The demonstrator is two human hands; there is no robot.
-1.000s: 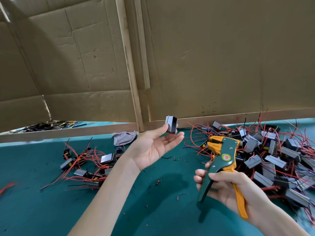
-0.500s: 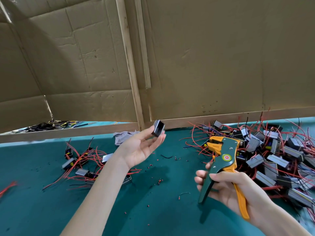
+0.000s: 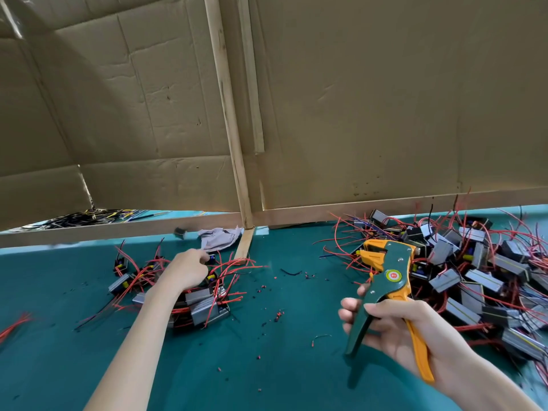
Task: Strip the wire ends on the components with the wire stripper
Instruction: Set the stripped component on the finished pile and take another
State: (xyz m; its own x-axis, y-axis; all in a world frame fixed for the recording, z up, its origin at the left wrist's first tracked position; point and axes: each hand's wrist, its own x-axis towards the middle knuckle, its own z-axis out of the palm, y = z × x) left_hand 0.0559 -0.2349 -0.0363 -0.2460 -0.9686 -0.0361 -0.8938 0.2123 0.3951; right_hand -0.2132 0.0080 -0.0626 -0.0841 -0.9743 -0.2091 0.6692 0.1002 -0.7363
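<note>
Since half a second ago the left hand [image 3: 189, 271] has dropped from its raised, palm-up pose and let go of the component [image 3: 180, 231] it was pinching. That dark little block now shows only as a blur, apart from the hand, at about eleven o'clock from the knuckles and just in front of the wooden rail [image 3: 118, 228]. Whether it touches the table [image 3: 267, 375] cannot be told. The hand hangs back-up over the small pile [image 3: 204, 310] of grey components with red leads, at nine o'clock from the middle of the view. Its fingers are loosely bent, one reaching forward, and hold nothing.

The right hand [image 3: 388, 333] has barely shifted and sits at five o'clock in the view. It grips the wire stripper [image 3: 393, 277] by both handles: the fingertips curl over the green handle, while the orange handle runs along the palm toward the wrist. The handles stand spread apart, and the tool's orange head points to about eleven o'clock, held up off the teal surface. Just past the head, at three o'clock in the view, lies the large pile [image 3: 480, 280] of components tangled in red wire.

Between the two piles, red and black insulation scraps [image 3: 278, 315] dot the table. A crumpled grey cloth [image 3: 219, 238] lies at one o'clock from the left hand, at the foot of the wooden post [image 3: 228, 129], which rises against the cardboard wall [image 3: 385, 99].
</note>
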